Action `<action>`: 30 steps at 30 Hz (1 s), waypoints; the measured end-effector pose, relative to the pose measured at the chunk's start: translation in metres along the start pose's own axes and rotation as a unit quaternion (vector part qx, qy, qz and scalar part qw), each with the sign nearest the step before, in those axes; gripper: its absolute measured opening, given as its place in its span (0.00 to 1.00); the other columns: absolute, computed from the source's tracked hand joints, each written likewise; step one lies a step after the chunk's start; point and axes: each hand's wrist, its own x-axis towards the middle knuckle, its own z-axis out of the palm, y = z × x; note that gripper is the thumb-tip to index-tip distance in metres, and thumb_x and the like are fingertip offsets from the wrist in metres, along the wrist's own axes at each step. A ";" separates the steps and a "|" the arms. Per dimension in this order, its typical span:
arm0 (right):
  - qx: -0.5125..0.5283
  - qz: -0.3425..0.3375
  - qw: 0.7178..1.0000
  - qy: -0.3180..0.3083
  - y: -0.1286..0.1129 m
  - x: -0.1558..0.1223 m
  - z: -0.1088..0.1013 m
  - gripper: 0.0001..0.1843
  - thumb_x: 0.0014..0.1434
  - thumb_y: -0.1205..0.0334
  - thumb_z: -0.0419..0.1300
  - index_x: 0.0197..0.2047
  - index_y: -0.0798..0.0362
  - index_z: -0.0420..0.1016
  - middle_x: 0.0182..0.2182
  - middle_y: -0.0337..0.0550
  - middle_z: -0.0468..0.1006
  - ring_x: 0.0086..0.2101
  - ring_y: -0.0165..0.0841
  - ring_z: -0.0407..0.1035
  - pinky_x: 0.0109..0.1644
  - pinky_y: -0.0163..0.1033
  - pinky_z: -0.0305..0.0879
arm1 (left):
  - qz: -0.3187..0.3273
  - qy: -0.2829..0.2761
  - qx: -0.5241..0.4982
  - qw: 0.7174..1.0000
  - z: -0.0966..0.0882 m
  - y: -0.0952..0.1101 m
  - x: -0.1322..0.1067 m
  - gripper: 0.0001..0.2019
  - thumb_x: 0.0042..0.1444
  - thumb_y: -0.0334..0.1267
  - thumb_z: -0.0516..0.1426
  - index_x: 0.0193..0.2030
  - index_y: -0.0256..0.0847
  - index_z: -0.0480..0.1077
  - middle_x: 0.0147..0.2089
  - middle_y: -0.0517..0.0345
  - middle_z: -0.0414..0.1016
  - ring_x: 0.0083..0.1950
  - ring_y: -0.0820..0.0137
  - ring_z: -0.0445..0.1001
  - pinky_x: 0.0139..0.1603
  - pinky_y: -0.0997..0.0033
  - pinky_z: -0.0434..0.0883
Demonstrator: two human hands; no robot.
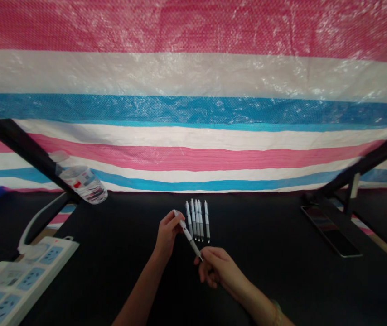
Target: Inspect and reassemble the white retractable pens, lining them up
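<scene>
A white pen [189,236] with a grey grip slants between my two hands, above the black table [139,290]. My left hand [169,232] is closed around its upper end, thumb and fingers pinching the barrel. At the lower, tip end, the fingers of my right hand [215,266] are pinched together on the pen. Just beyond my hands, several similar white and grey pens [198,221] lie side by side on the table, tips toward me.
To the left are a white power strip [40,276] with a plugged-in cable and a clear plastic bottle [84,183]. A phone [331,231] lies at the right beside a black metal bar [360,170]. Striped plastic sheeting [193,108] hangs behind the table.
</scene>
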 end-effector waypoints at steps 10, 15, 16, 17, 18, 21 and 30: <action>-0.011 0.001 1.000 -0.016 0.001 -0.001 -0.001 0.28 0.53 0.36 0.62 0.36 0.56 0.68 0.20 0.37 0.74 0.15 0.23 0.62 0.16 0.27 0.51 | -0.005 -0.002 0.011 1.000 0.000 0.000 0.000 0.10 0.48 0.41 0.64 0.25 0.38 0.71 0.23 0.63 0.65 0.24 0.75 0.63 0.24 0.77 0.60; 0.012 0.014 1.000 -0.016 -0.003 -0.002 0.000 0.30 0.52 0.36 0.63 0.42 0.56 0.67 0.24 0.40 0.77 0.16 0.24 0.65 0.17 0.28 0.54 | -0.002 -0.004 0.008 1.000 0.001 -0.001 0.000 0.11 0.48 0.42 0.65 0.25 0.38 0.71 0.22 0.63 0.65 0.23 0.76 0.62 0.23 0.77 0.59; 0.011 0.018 1.000 -0.023 -0.004 -0.002 0.000 0.30 0.53 0.35 0.61 0.41 0.57 0.67 0.24 0.41 0.77 0.16 0.24 0.65 0.17 0.28 0.55 | -0.002 -0.006 0.006 1.000 0.001 -0.001 0.000 0.11 0.48 0.41 0.65 0.25 0.38 0.71 0.22 0.64 0.65 0.23 0.76 0.62 0.23 0.77 0.59; 0.008 0.018 0.999 -0.025 -0.004 -0.002 0.000 0.30 0.53 0.35 0.61 0.39 0.57 0.67 0.23 0.40 0.77 0.16 0.24 0.66 0.17 0.28 0.55 | -0.002 -0.008 0.006 1.000 0.001 -0.001 -0.001 0.11 0.48 0.42 0.65 0.25 0.38 0.71 0.22 0.64 0.65 0.23 0.76 0.61 0.23 0.77 0.59; 0.004 0.016 1.000 -0.023 -0.004 -0.002 0.000 0.29 0.52 0.36 0.63 0.37 0.56 0.66 0.23 0.40 0.76 0.16 0.24 0.66 0.17 0.27 0.54 | -0.003 -0.009 0.007 1.000 0.001 -0.001 -0.001 0.11 0.48 0.42 0.65 0.25 0.38 0.71 0.22 0.64 0.65 0.23 0.76 0.61 0.23 0.77 0.59; 0.009 0.015 1.000 -0.015 -0.002 -0.002 -0.001 0.29 0.51 0.38 0.65 0.40 0.55 0.65 0.24 0.39 0.78 0.16 0.26 0.68 0.17 0.28 0.54 | -0.002 -0.008 0.014 1.000 0.002 0.000 -0.002 0.11 0.48 0.42 0.65 0.25 0.37 0.71 0.22 0.63 0.65 0.23 0.76 0.61 0.23 0.77 0.59; 0.039 0.031 0.998 -0.044 0.000 -0.001 -0.003 0.30 0.51 0.38 0.64 0.42 0.55 0.65 0.27 0.44 0.80 0.17 0.29 0.72 0.17 0.28 0.57 | 0.004 -0.018 0.013 1.000 0.002 0.000 -0.002 0.10 0.49 0.42 0.64 0.25 0.38 0.71 0.23 0.64 0.65 0.24 0.76 0.61 0.24 0.77 0.58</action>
